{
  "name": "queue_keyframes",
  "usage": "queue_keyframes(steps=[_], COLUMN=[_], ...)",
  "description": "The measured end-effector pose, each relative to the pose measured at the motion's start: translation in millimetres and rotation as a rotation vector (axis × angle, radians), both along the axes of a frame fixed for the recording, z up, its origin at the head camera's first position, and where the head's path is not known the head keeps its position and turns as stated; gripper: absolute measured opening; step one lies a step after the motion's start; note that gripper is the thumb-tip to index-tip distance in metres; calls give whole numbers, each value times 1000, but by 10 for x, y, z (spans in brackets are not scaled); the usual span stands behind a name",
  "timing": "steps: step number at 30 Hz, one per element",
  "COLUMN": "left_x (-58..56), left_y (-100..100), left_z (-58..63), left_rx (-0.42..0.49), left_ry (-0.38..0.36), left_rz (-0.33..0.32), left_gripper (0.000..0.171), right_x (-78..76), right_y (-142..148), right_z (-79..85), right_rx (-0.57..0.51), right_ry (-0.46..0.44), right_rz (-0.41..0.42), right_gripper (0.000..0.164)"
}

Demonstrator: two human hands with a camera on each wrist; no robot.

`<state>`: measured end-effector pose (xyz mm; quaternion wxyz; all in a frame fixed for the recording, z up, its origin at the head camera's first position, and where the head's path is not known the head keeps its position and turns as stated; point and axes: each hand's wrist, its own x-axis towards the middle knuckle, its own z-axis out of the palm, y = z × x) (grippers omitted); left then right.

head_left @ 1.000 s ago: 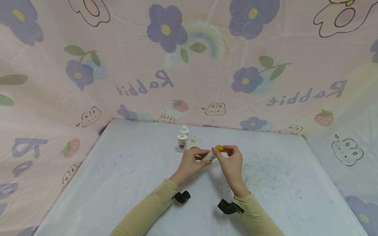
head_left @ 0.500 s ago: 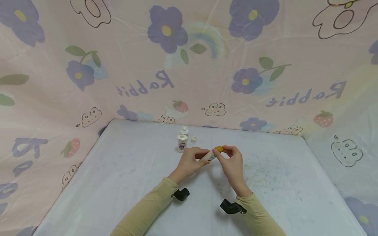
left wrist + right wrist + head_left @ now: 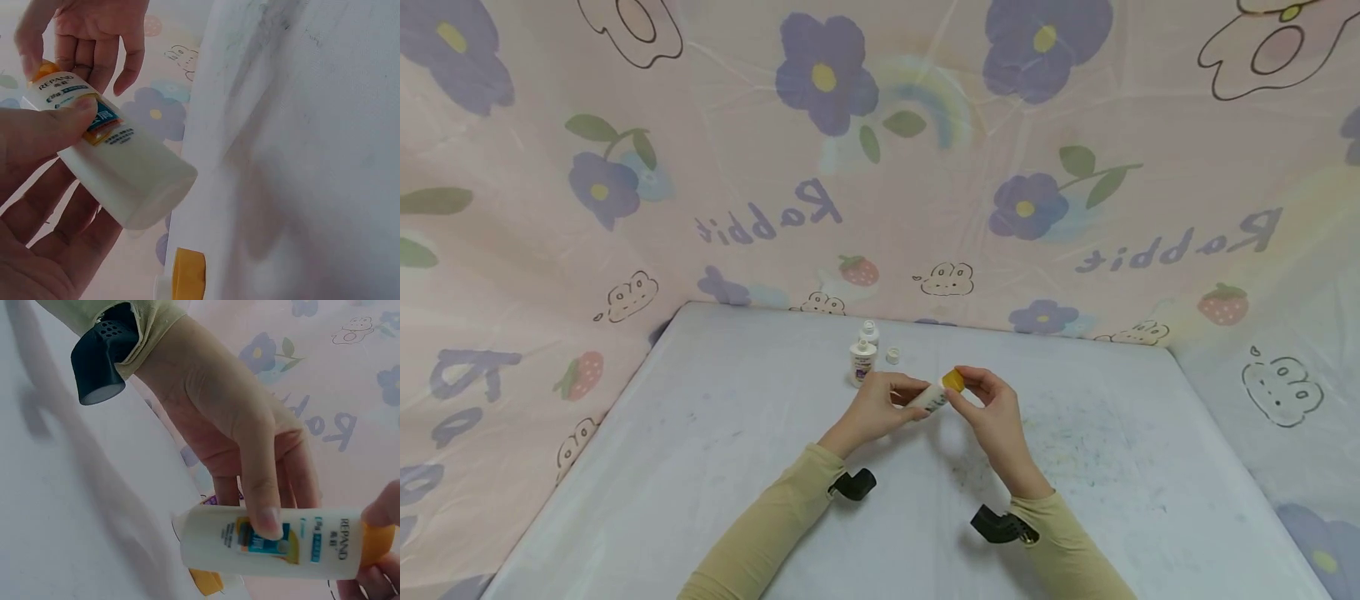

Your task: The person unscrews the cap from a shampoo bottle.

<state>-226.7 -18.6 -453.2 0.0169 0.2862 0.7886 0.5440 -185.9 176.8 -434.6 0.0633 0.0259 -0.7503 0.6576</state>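
My left hand grips a small white bottle tilted above the table, thumb across the blue and orange label. At the bottle's upper end is a yellow cap, pinched between the thumb and fingers of my right hand. In the head view the cap sits at an angle to the bottle. The right wrist view shows the cap against the bottle's end; whether it is loose I cannot tell. A second yellow cap on something white shows below the bottle in the left wrist view; my left hand hides it from the head view.
Two white bottles, one nearer and one behind, stand uncapped beyond my left hand. A small white cap lies beside them. The white-covered table ends at a patterned cloth wall.
My right wrist has moved slightly right and turned. The yellow cap has tilted and shows more between the fingers. My left hand still holds the bottle, its forearm shifted slightly left.
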Motion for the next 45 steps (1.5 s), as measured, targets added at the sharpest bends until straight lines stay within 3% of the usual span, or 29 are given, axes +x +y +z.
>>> queue_keyframes(steps=[7,14,20,32,40,45], left_x=[-17,-27,-37,-50,-39,-40], left_y=[-11,-9,-23,-28,-34,-53], left_z=[-16,-22,-16,-18,8,-3], left_rx=[-20,-25,-33,-34,-46,-48], left_ry=[0,32,31,74,50,39], left_rz=[-2,4,10,-10,-11,-10], left_gripper=[36,35,37,36,36,37], right_x=[-26,-11,5,173,16,0], right_y=[30,32,31,-111,17,56], right_z=[-24,-56,-36,310,8,-56], right_rx=[45,174,207,220,209,188], right_ry=[-33,13,10,-3,12,23], right_rz=[28,-41,-95,-105,-95,-74], right_gripper=[46,58,53,33,37,42])
